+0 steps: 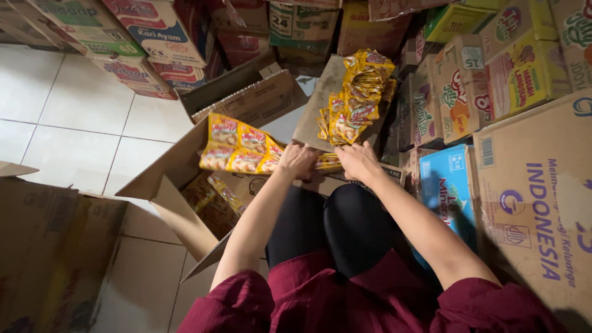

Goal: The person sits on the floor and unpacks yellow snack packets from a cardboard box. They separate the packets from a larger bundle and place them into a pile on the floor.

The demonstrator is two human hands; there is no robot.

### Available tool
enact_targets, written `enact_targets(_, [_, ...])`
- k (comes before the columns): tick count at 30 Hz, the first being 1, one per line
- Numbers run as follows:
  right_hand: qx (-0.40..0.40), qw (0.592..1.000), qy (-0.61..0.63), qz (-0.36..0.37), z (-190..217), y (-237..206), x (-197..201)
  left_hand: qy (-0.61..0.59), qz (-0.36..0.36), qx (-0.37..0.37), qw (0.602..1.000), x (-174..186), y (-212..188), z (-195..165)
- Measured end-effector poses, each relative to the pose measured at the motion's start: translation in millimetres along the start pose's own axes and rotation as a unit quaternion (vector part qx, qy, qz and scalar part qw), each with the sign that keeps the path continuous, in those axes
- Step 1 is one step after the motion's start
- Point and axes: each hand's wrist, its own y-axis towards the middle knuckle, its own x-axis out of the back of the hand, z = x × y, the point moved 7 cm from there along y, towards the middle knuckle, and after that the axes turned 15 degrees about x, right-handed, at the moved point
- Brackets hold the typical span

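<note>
Two hands are at work here, side by side above the person's knees. The left hand [297, 160] and the right hand [357, 161] both close on one yellow sachet strip [327, 163] that runs between them; the fingers curl under, so the exact pinch is hidden, but both sets look pressed together on the strip. It lies just past the knuckles, over the edge of the open box [179, 172].

One row of sachets [239, 145], about four packets across, drapes over the box's far flap, touching the left hand's wrist side. One heap of sachet strips [357, 98] rests on a cardboard flap [311, 117] ahead of the right hand; the strips overlap too much to count. More packets lie inside the box, dim and hard to make out.

Stacked cartons [481, 80] crowd the back and right, many cut off by the frame. One blue carton [447, 182] stands beside the right forearm. Another brown carton [49, 246] sits at the left, partly out of view, on the white tiled floor [80, 111].
</note>
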Motion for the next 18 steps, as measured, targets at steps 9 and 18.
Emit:
enact_targets(9, [0.003,1.000,-0.014,-0.025,-25,-32,6,-0.056,-0.030,-0.030,0.998,-10,17,-61])
enact_targets(18, [-0.010,1.000,0.014,-0.023,-28,-34,-4,-0.075,-0.033,0.029,0.996,-13,14,-71])
